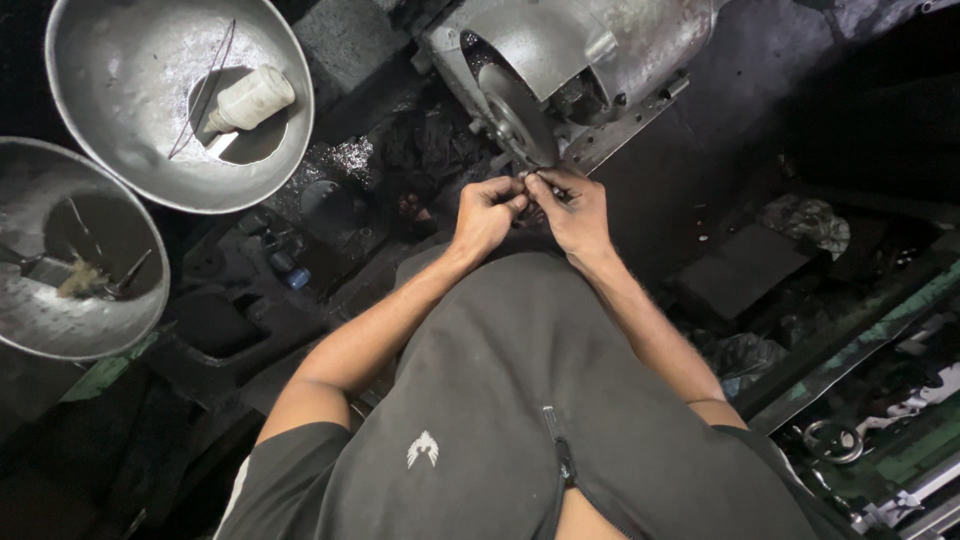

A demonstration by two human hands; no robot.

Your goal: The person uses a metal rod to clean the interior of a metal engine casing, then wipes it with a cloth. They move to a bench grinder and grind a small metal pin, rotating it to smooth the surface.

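Note:
My left hand (pixel 487 212) and my right hand (pixel 572 208) meet fingertip to fingertip just below a round grey grinding wheel (pixel 517 117). Both pinch a tiny dark piece between thumb and fingers, held at the wheel's lower edge; the piece itself is too small to make out. The wheel sits in a metal machine housing (pixel 600 45) straight ahead of me. My forearms reach forward over my dark shirt.
Two large metal bowls stand at the left: the upper bowl (pixel 130 160) holds a white plastic bottle (pixel 250 98), the lower bowl (pixel 60 320) holds small tools. Dark oily clutter lies around the machine. A green metal frame (pixel 860 330) runs along the right.

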